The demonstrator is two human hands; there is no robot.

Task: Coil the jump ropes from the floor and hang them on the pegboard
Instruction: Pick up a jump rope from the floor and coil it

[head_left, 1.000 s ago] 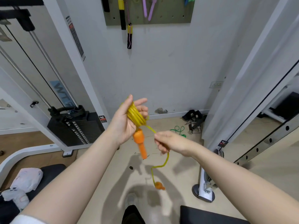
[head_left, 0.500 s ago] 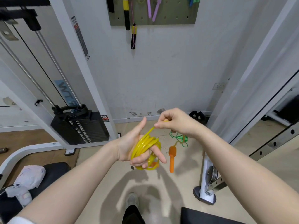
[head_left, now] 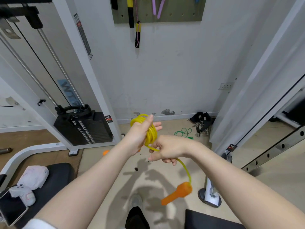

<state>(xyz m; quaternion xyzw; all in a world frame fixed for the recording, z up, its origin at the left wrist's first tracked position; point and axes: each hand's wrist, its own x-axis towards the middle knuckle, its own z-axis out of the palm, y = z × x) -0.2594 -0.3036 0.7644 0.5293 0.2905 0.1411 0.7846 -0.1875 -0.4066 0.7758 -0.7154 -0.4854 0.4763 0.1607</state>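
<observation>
Several loops of a yellow jump rope [head_left: 151,133] are wound around my left hand [head_left: 140,136], whose fingers are straight and point up and away. My right hand [head_left: 166,150] grips the rope's loose end just below the coil. From that fist the rope hangs down to an orange handle [head_left: 177,193] swinging in the air. The second orange handle [head_left: 105,152] peeks out behind my left forearm. A green jump rope [head_left: 184,133] lies tangled on the floor near the wall. The pegboard [head_left: 173,15] hangs on the wall at the top, with black-and-yellow and purple ropes on it.
A weight stack machine [head_left: 84,128] stands at the left. A white machine upright and base [head_left: 210,194] stand at the right. Black straps with metal clips [head_left: 202,123] lie by the wall. A black bench [head_left: 54,176] carries a white bag and a phone.
My left hand rose with the coil and turned its fingers upward. My right hand dropped below it, still gripping the rope end, and the orange handle swung down to the lower right.
</observation>
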